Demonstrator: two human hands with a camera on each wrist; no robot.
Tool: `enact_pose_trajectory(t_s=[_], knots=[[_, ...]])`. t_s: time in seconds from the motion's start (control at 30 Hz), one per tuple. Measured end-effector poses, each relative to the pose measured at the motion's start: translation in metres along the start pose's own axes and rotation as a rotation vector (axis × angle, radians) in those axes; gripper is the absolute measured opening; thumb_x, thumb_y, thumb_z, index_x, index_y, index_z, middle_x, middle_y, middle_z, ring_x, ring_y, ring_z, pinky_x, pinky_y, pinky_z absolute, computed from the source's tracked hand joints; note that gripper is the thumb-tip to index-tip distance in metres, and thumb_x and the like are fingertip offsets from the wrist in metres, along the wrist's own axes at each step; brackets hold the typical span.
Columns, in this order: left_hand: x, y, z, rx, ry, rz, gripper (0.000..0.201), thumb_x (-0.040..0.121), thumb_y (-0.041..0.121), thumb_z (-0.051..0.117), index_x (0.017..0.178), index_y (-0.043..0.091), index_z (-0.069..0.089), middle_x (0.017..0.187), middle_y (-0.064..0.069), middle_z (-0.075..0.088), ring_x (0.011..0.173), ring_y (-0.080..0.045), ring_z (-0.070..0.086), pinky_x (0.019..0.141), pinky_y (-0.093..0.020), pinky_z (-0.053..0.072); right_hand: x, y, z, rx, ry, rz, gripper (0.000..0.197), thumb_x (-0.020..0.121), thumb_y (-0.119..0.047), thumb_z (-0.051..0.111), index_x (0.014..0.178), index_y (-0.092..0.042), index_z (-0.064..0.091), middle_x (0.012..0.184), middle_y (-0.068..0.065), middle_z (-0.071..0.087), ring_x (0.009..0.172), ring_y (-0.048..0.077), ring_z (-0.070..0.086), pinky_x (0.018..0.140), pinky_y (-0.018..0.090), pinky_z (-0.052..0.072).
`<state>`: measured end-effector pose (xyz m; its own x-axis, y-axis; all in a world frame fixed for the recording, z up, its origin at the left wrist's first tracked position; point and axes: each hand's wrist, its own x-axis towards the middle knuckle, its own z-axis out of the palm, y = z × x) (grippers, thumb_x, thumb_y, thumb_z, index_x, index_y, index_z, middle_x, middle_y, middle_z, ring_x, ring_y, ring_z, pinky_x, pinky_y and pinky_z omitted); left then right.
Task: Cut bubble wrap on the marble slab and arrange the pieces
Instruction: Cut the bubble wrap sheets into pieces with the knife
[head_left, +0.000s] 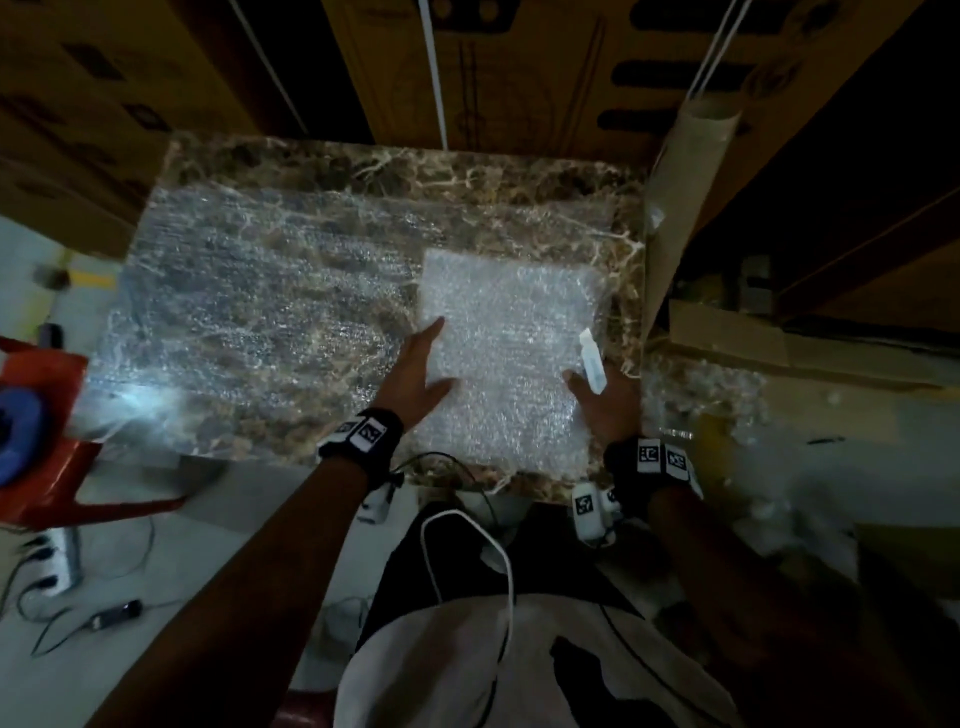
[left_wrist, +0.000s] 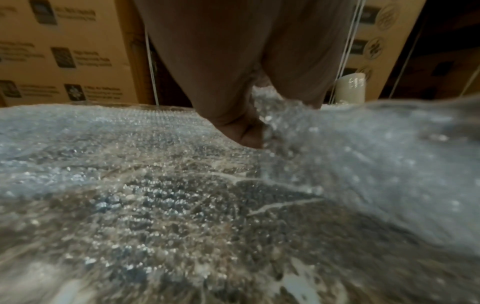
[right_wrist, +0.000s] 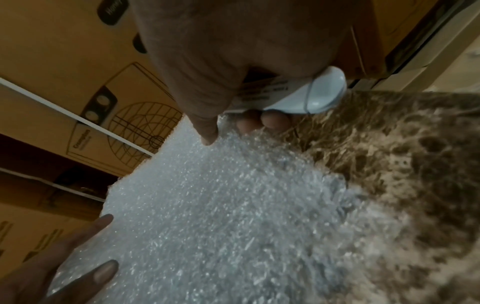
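In the head view both forearms reach forward over the near edge of the marble slab (head_left: 395, 161). The left hand (head_left: 418, 371) lies flat with straight fingers along the left edge of a whitish stack of cut bubble wrap pieces (head_left: 511, 353) on the right half of the slab, thumb spread onto the stack. The right hand (head_left: 605, 397) sits at the stack's right edge, fingers curled around a white cutter (head_left: 593, 358) whose tip points away from the person. A large clear bubble wrap sheet (head_left: 249, 306) covers the rest of the slab, and a roll (head_left: 680, 208) leans at the slab's right side; the blade cannot be made out. In the left wrist view the left hand (left_wrist: 233, 72) fills the upper centre, its fingers close together and reaching down to the raised edge of the stack (left_wrist: 376, 164); the fingertips are hidden behind the wrap, and the near surface is blurred. In the right wrist view the right hand (right_wrist: 233, 61) clamps the cutter (right_wrist: 311, 96) in curled fingers, with the thumb tip pressing the stack (right_wrist: 221, 216). The left hand's fingers (right_wrist: 103, 269) rest straight on the stack's far edge, cut off at the frame corner. Cardboard boxes (right_wrist: 64, 72) stand behind.
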<state>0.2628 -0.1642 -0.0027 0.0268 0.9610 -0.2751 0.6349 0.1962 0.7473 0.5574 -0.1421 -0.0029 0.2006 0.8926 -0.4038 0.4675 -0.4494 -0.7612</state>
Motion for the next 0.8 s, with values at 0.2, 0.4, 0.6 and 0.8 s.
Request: enact_pose_trajectory(t_s=[0.2,0.4,0.6,0.8], knots=[[0.009,-0.023,0.002,-0.022,-0.123,-0.036,0.089,0.095,0.034,0.071,0.161,0.041,0.011,0.167,-0.004,0.021,0.153,-0.024,0.023,0.122,-0.050,0.028,0.008,0.013,0.024,-0.131,0.081,0.047,0.071,0.085,-0.076,0.061,0.127,-0.019,0.061,0.122,0.008,0.067,0.112,0.027,0.063,0.100,0.045,0.053],[0.006,-0.020,-0.006,-0.093,-0.090,0.045,0.087,0.096,0.035,0.070,0.162,0.038,0.013,0.167,0.003,0.022,0.153,-0.019,0.023,0.121,-0.040,0.025,-0.006,0.012,0.021,-0.136,0.190,-0.034,0.064,0.091,-0.068,0.059,0.137,-0.023,0.055,0.134,0.006,0.063,0.124,0.026,0.060,0.106,0.043,0.048],[0.005,-0.023,0.003,-0.029,-0.134,-0.001,0.090,0.096,0.032,0.070,0.162,0.037,0.009,0.168,-0.005,0.019,0.154,-0.026,0.021,0.121,-0.053,0.029,-0.010,0.005,0.022,-0.299,0.126,0.019,0.049,0.098,-0.048,0.061,0.117,-0.003,0.063,0.104,0.017,0.065,0.094,0.037,0.063,0.079,0.038,0.049],[0.012,-0.025,0.014,0.181,-0.159,-0.121,0.095,0.093,0.028,0.075,0.163,0.030,0.011,0.168,-0.013,-0.011,0.142,-0.044,0.040,0.101,-0.049,0.049,0.003,0.021,0.026,-0.508,0.097,-0.068,0.061,0.099,-0.060,0.051,0.131,-0.008,0.058,0.110,0.017,0.069,0.097,0.038,0.067,0.078,0.037,0.050]])
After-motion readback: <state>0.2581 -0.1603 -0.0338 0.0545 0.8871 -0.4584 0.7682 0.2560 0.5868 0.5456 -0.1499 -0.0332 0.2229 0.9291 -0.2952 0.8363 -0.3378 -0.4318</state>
